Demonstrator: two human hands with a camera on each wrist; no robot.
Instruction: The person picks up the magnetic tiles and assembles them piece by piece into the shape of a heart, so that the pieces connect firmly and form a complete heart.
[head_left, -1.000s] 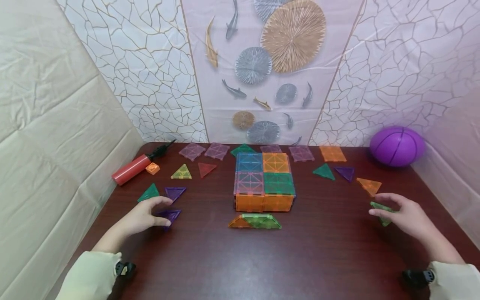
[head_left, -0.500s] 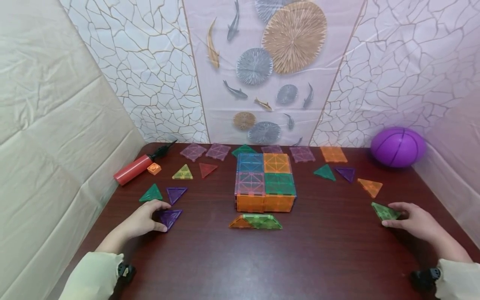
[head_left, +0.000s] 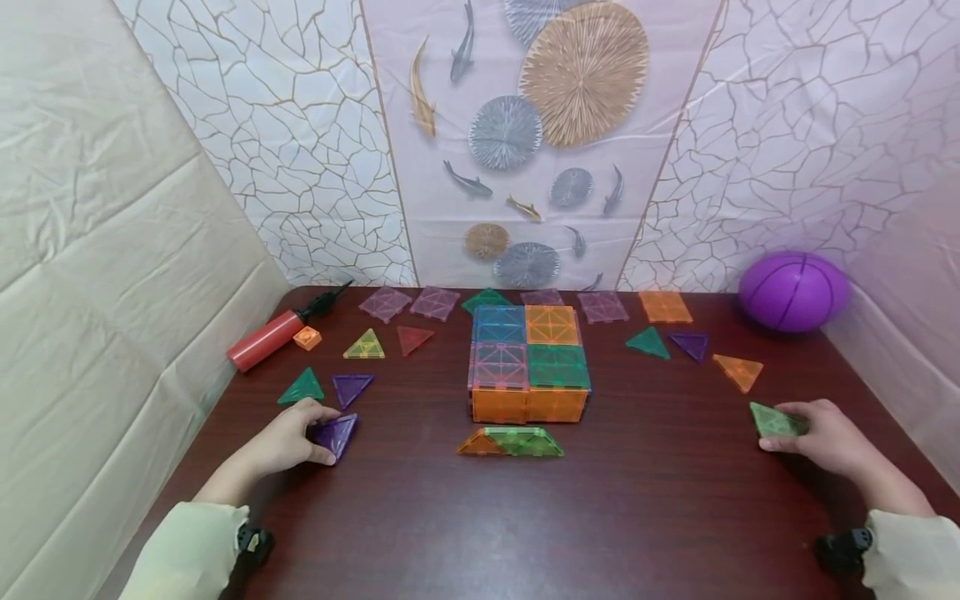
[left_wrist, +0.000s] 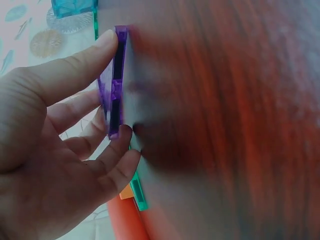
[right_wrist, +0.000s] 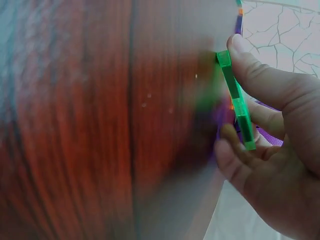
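Note:
My left hand (head_left: 291, 437) pinches a purple triangular magnetic tile (head_left: 337, 437) between thumb and fingers, at the left of the table. In the left wrist view the thumb presses one corner of the purple tile (left_wrist: 118, 85), its edge toward the camera, close over the wood. Far to the right, my right hand (head_left: 831, 440) pinches a light green triangular tile (head_left: 776, 421) by its corners. The right wrist view shows the green tile (right_wrist: 236, 102) edge-on, tilted, near the tabletop. Between the hands stands a box of square tiles (head_left: 528, 362), with an orange and green tile strip (head_left: 512, 442) before it.
Loose triangles lie around, among them a purple one (head_left: 352, 388), a teal one (head_left: 302, 387) and an orange one (head_left: 738, 372). Square tiles (head_left: 435, 302) line the back. A red cylinder with black tip (head_left: 266, 338) lies left; a purple ball (head_left: 795, 292) sits back right.
The left fingers have closed on the purple tile and its near side has shifted slightly left. The right hand has taken hold of the green tile and drawn it a little rightward.

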